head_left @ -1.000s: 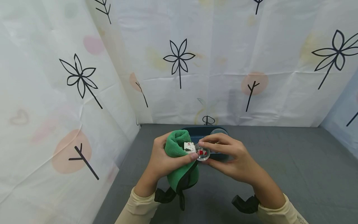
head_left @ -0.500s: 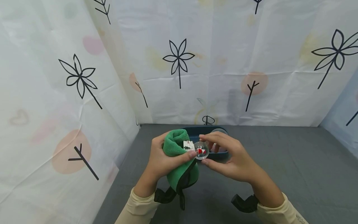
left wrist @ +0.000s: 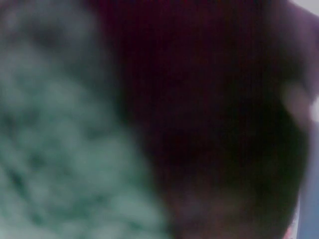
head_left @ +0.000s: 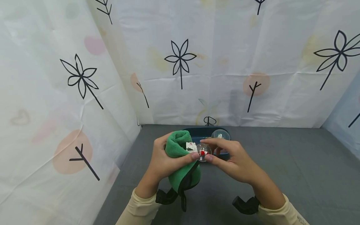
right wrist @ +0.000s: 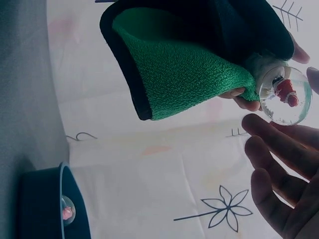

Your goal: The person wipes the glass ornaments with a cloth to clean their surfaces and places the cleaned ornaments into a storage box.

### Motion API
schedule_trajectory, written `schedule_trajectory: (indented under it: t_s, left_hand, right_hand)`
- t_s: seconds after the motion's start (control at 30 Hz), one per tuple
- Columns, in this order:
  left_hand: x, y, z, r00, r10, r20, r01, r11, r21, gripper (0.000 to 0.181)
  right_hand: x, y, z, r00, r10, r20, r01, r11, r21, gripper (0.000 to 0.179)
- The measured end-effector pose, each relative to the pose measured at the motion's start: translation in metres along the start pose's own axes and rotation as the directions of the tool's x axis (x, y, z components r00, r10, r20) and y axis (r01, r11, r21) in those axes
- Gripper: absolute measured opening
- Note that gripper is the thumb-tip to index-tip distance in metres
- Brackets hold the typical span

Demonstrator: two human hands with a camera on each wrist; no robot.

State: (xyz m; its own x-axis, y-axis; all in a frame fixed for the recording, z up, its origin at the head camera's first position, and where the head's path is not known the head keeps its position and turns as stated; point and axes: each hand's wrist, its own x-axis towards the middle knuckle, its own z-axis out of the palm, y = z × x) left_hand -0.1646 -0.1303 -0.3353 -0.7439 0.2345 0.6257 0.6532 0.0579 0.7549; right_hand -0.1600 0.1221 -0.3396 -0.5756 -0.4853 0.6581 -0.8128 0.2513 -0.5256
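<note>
A small snow globe (head_left: 203, 152) with a red-and-white figure inside lies on its side, its white decorated base (head_left: 191, 147) toward the left. My left hand (head_left: 166, 159) grips a bunched green cloth (head_left: 178, 143) with a dark edge. That cloth wraps part of the base, and the left thumb presses close to where base and glass meet. Thumb and index finger of my right hand (head_left: 233, 159) pinch the glass ball from the right; its other fingers (right wrist: 271, 152) stand apart below the globe in the right wrist view. Blurred green cloth (left wrist: 65, 149) and darkness fill the left wrist view.
Behind the hands, a dark blue tray (head_left: 197, 129) stands on the grey tabletop (head_left: 281, 162). Another clear globe (head_left: 220, 134) sits at its right end. A globe with a pink figure (right wrist: 68, 211) shows in the tray in the right wrist view. Patterned white curtains (head_left: 225, 62) enclose the table.
My right fingers loosened from the glass ball, then came back onto it, the thumb now higher on its front. The second globe has come into fuller view. The left hand has hardly moved.
</note>
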Motion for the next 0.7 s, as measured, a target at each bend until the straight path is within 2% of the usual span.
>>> schedule_trajectory:
  t_s: [0.27, 0.5, 0.7]
  left_hand:
    - [0.0004, -0.0005, -0.0004, 1.0, -0.011, 0.008, 0.011, 1.0, 0.002, 0.034]
    - [0.0016, 0.0, -0.0013, 1.0, -0.021, 0.018, 0.021, 1.0, 0.008, 0.038]
    - [0.0016, 0.0, -0.0011, 0.999, -0.03, 0.03, 0.03, 1.0, -0.005, 0.036]
  right_hand:
    - [0.0001, 0.0017, -0.0001, 0.999, -0.034, 0.013, 0.034, 0.999, 0.018, 0.046]
    - [0.0008, 0.0046, -0.0007, 0.992, -0.124, -0.009, 0.124, 0.992, -0.016, 0.049]
    - [0.0009, 0.0015, -0.0011, 0.991, -0.135, -0.028, 0.134, 0.991, -0.022, 0.049]
